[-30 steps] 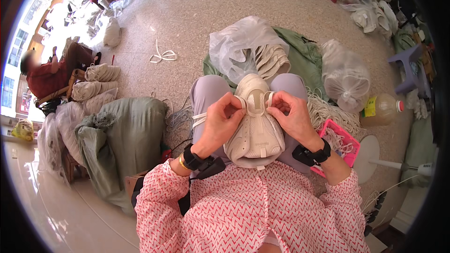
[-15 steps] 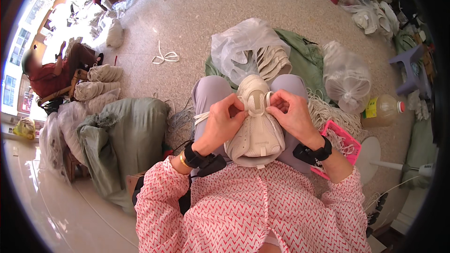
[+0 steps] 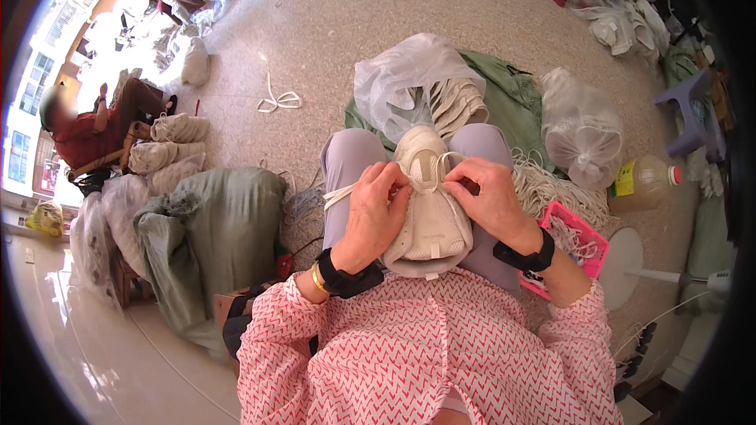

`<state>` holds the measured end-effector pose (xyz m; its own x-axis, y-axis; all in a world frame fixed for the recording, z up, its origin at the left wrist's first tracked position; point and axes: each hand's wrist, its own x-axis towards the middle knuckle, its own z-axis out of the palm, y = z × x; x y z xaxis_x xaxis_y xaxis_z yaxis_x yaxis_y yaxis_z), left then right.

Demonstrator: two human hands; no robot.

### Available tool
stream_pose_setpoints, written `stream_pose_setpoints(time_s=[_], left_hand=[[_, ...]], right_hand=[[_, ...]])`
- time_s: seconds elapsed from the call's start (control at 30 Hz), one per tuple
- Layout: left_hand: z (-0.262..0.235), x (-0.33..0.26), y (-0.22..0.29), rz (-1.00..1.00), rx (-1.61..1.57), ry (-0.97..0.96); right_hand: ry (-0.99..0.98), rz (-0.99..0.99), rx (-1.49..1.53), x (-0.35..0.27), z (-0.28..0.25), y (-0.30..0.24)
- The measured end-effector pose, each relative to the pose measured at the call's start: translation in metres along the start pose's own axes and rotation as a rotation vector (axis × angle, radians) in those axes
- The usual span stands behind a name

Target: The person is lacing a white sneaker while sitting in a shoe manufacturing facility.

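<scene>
Both hands are right on the job in the head view: the left hand (image 3: 376, 216) pinches a flat white lace (image 3: 340, 195) at the shoe's left edge, the right hand (image 3: 490, 203) pinches the lace loop (image 3: 450, 160) at the right, fingers closed on it on either side of the tongue. Sitting in the lap is the white sneaker (image 3: 431, 212), resting between the grey-trousered knees. Its long axis runs near to far, heel at the body, toe pointing away toward the clear bag of shoes (image 3: 417, 86) on the floor. To do this well, I'd judge: keep the lace flat, pull both sides evenly, steady the shoe against the thighs. Right of the lap lies a pink basket (image 3: 579, 245) of laces, with a plastic bottle (image 3: 646, 182) beyond.
</scene>
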<state>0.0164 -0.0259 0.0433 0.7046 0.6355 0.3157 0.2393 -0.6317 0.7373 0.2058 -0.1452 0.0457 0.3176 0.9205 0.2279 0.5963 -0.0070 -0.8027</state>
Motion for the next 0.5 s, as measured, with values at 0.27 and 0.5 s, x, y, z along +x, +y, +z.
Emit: stream_pose_setpoints(time_s=[0.27,0.5], left_hand=[[0.003,-0.006,0.003,-0.062,0.017,-0.036],[0.002,0.000,0.024,-0.117,0.094,-0.158]], right_hand=[[-0.316,-0.001,-0.051,0.007,-0.022,-0.015],[-0.481,-0.213,-0.448,0.014,-0.010,-0.023]])
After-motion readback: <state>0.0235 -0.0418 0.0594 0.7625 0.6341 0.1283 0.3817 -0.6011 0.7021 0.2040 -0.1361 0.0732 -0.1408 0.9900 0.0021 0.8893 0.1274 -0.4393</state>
